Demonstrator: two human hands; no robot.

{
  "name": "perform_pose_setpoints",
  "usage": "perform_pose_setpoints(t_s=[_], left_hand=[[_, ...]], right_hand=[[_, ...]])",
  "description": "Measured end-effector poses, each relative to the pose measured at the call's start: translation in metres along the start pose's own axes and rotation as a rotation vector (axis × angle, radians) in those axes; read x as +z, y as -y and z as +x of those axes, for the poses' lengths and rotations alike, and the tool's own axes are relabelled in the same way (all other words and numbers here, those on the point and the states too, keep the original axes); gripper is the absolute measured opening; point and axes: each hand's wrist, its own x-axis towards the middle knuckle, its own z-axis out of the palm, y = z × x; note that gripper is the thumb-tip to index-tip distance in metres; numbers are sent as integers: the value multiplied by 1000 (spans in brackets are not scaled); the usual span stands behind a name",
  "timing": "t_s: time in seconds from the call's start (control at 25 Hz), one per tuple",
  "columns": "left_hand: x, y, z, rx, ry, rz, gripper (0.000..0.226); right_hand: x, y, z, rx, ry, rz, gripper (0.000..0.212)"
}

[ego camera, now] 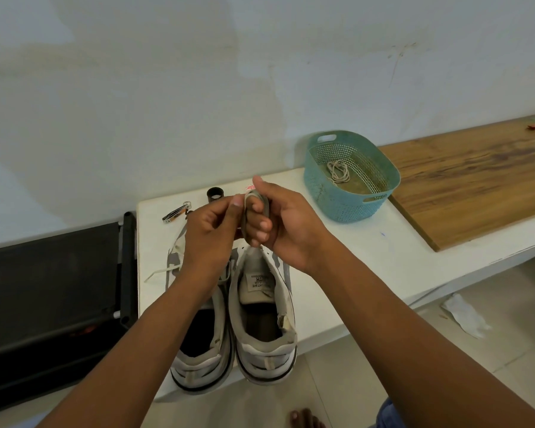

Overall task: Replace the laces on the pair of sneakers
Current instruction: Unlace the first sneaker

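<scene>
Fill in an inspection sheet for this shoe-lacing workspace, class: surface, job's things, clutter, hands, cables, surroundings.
Surface: white table; wooden board lies on its right part.
Job's things: two sneakers side by side, heels at the near edge; one lace wound round the right fingers; another lace coiled in the teal basket.
Clutter: nail clipper, small black cap.
Hands: left hand pinches the lace; right hand holds it wound.
Cables: nothing seen.
Surroundings: stained wall, black rack at left, paper scrap on the floor.

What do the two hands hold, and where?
Both hold one grey lace: it is wound around the right hand's fingers, and the left hand pinches its end.
</scene>
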Motion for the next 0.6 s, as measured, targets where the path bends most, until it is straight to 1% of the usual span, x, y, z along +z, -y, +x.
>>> perform_pose_setpoints(t_s=[0.08,0.16,0.28,0.36,0.48,0.6], left_hand=[[0,1,-1,52,25,85,28],[-1,0,-1,100,35,169,24],[-8,1,0,200,-2,308,16],[-11,1,-1,256,-14,328,13],[-9,-2,-4,342,-71,365,20],[-7,-3,-5,373,-123,395,31]], right_hand=[[-2,0,1,2,-24,66,48],[-4,0,1,10,-48,76,49],[-4,-1,0,24,-89,17,50],[-4,-1,0,25,-130,-35,50],[-1,0,-1,-41,-211,-143,46],[6,-2,-1,-100,-297,-216,43]])
